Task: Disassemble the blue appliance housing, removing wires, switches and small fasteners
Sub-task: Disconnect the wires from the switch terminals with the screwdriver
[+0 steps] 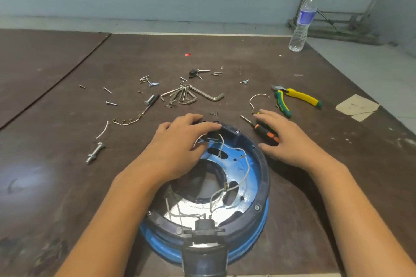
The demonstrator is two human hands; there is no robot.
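Currently blue housing (265,213) near table (67,164) edge, open side up. Left hand (180,141) pinches black switch (212,135) at far rim; right hand (286,139) fingers relaxed over screwdriver (266,134). Risk: hard pull tears attached wires (246,171), housing skids.

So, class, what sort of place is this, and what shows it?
Probably a repair workshop bench: a worn brown worktop strewn with loose screws, a hex key set and pliers, beyond an opened blue housing.
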